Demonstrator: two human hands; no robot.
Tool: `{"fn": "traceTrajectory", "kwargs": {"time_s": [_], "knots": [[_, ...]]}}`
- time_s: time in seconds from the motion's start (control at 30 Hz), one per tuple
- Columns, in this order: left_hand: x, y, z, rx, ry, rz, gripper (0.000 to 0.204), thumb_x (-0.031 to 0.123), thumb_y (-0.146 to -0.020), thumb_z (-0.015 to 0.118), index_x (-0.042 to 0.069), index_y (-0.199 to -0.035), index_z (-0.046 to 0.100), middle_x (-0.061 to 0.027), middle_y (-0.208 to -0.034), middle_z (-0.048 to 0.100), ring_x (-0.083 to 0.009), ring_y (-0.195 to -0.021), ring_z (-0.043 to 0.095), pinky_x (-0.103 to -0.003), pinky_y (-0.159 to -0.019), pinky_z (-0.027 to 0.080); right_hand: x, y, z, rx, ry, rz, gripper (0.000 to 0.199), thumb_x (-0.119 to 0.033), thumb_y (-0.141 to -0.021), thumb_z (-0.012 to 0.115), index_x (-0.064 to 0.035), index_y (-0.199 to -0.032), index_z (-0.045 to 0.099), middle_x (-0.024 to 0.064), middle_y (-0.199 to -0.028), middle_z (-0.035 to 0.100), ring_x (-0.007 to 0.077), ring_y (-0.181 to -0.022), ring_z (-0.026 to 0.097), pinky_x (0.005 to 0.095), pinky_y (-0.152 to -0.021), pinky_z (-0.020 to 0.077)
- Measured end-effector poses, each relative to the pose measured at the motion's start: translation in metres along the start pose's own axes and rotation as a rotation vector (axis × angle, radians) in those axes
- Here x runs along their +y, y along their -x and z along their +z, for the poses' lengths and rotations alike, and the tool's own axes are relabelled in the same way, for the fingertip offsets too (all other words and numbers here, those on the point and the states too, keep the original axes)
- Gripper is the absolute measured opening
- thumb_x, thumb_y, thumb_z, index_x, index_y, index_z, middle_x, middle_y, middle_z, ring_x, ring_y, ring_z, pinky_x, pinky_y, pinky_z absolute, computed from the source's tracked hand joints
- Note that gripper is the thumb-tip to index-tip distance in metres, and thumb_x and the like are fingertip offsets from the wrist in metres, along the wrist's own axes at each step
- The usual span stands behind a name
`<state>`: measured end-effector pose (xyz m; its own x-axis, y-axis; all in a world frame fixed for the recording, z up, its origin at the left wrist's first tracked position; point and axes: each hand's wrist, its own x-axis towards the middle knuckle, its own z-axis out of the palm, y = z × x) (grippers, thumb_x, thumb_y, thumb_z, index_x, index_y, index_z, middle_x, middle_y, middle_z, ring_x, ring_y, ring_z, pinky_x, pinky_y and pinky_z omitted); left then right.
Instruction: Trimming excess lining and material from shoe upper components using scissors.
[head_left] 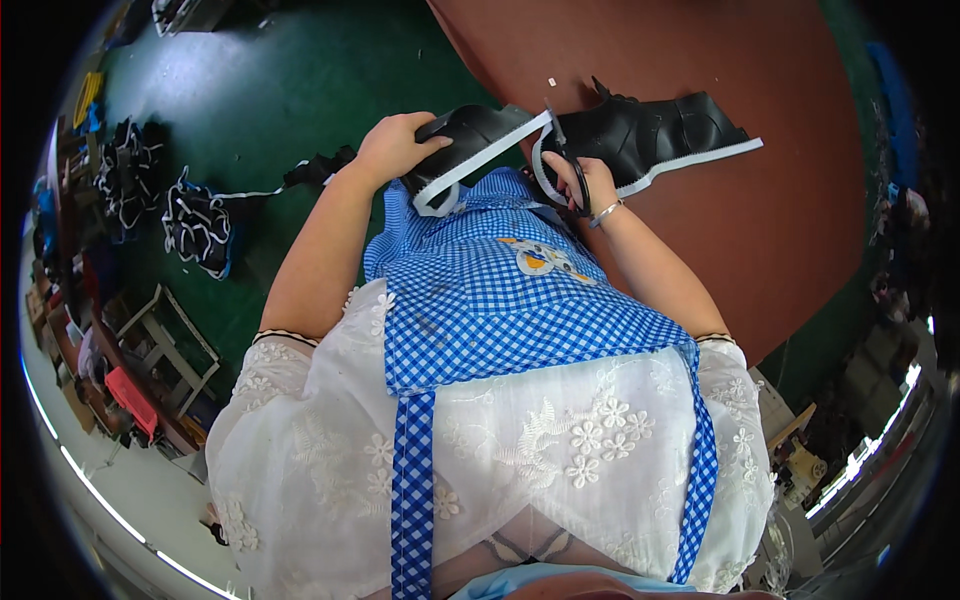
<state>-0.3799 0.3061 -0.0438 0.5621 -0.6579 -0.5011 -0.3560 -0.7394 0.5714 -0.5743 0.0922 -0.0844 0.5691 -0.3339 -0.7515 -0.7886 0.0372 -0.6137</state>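
Observation:
My left hand (393, 150) grips the back end of a black shoe upper (470, 135) edged with white tape (490, 155), thumb on top. In my right hand (592, 185) is a pair of dark scissors (561, 140), its blades pointing away from me by the end of that tape. A second black upper (655, 135), also white-edged, lies on the brown table just beyond my right hand. Between the two pieces the white tape curves in a loop beside my right fingers. Whether the scissor blades touch the tape, I cannot tell.
The reddish-brown table (740, 220) spreads ahead and to the right, a small white scrap (551, 82) on it. On the green floor (270, 90) at left lie tangled black-and-white bundles (198, 230), with a strip trailing toward my left arm. A metal frame (185, 320) stands nearer.

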Motion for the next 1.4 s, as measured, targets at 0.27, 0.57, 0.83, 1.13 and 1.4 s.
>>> {"fn": "traceTrajectory", "kwargs": {"time_s": [0.27, 0.57, 0.83, 1.13, 1.4], "knots": [[0.129, 0.015, -0.015, 0.323, 0.426, 0.296, 0.038, 0.030, -0.076, 0.069, 0.003, -0.103, 0.060, -0.0134, -0.091, 0.065, -0.0256, -0.086, 0.064, -0.036, -0.074, 0.050, -0.066, 0.057, -0.003, 0.039, -0.526, -0.547, 0.048, -0.009, -0.066, 0.075, 0.0030, -0.107, 0.055, 0.0099, -0.093, 0.060, 0.0189, -0.077, 0.061, 0.0303, -0.065, 0.0505], [0.041, 0.044, -0.054, -0.323, -0.012, 0.128, 0.079, 0.054, -0.061, 0.075, 0.004, -0.119, 0.054, -0.0193, -0.111, 0.059, -0.0323, -0.102, 0.057, -0.036, -0.087, 0.045, -0.104, 0.177, -0.177, 0.255, -0.458, -0.882, 0.056, -0.007, -0.080, 0.050, 0.0072, -0.132, 0.035, 0.0247, -0.125, 0.050, 0.0354, -0.112, 0.053, 0.0431, -0.099, 0.0405], [0.034, 0.083, -0.052, -0.275, 0.110, 0.439, 0.019, 0.020, -0.086, 0.056, 0.003, -0.083, 0.062, -0.0153, -0.077, 0.062, -0.0331, -0.073, 0.058, -0.038, -0.063, 0.045, -0.041, 0.153, -0.292, 0.428, -0.911, -0.674, 0.043, -0.015, -0.085, 0.051, 0.0058, -0.123, 0.049, 0.0190, -0.122, 0.054, 0.0283, -0.110, 0.055, 0.0397, -0.100, 0.0406], [0.164, 0.117, -0.085, -0.088, 0.760, 0.884, 0.017, 0.007, -0.087, 0.044, 0.000, -0.072, 0.050, -0.0058, -0.065, 0.051, -0.0163, -0.057, 0.046, -0.027, -0.053, 0.036, -0.007, 0.123, -0.309, 0.259, -1.020, -0.714, 0.030, -0.004, -0.082, 0.059, 0.0048, -0.110, 0.056, 0.0159, -0.106, 0.062, 0.0268, -0.097, 0.061, 0.0389, -0.088, 0.0493], [0.083, 0.019, -0.026, -0.297, 0.399, 0.078, 0.028, 0.031, -0.091, 0.053, 0.003, -0.090, 0.059, 0.0030, -0.062, 0.042, -0.0070, -0.061, 0.039, -0.022, -0.057, 0.034, 0.051, -0.015, -0.137, 0.168, -1.267, -0.487, 0.033, 0.006, -0.073, 0.065, -0.0025, -0.103, 0.056, 0.0120, -0.095, 0.063, 0.0265, -0.086, 0.064, 0.0387, -0.080, 0.0537]]}}
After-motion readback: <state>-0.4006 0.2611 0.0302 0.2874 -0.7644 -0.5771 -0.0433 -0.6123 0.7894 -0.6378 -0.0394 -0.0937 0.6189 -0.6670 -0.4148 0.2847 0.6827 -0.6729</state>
